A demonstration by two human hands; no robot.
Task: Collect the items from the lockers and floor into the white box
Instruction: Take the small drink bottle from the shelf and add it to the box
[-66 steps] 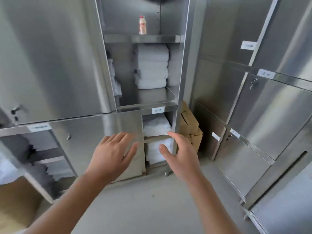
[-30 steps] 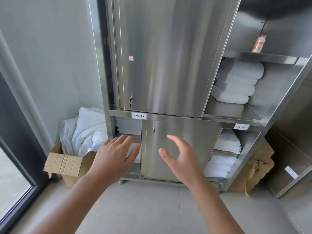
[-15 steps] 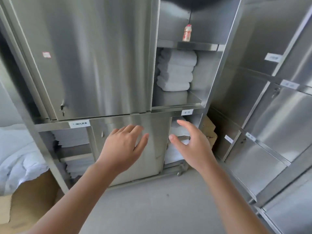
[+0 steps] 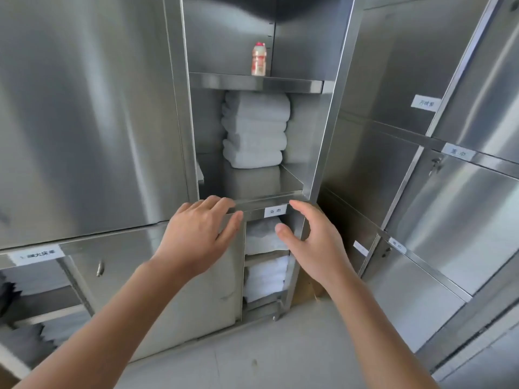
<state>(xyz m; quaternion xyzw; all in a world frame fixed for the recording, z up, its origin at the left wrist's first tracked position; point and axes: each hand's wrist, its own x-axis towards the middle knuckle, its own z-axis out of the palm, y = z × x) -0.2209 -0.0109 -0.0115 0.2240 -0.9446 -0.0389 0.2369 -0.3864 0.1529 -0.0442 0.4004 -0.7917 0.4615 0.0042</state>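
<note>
A small pink-and-white drink bottle (image 4: 259, 59) stands upright on the top shelf (image 4: 292, 85) of the open steel locker. Beneath that shelf is a stack of folded white towels (image 4: 255, 130). My left hand (image 4: 198, 237) and my right hand (image 4: 314, 242) are both held out in front of the locker at the height of its lower ledge, fingers spread, holding nothing. They are well below the bottle. No white box is in view.
More folded white towels (image 4: 265, 265) fill the lower open compartment, and others lie at the lower left (image 4: 36, 279). Shut steel locker doors (image 4: 84, 113) flank the opening, with another bank of lockers (image 4: 455, 209) on the right. Grey floor (image 4: 266, 357) lies below.
The view has swung from the left side of the lockers back to the right and moved closer to the open compartment. Both hands have stayed open and now sit higher, near the ledge.
</note>
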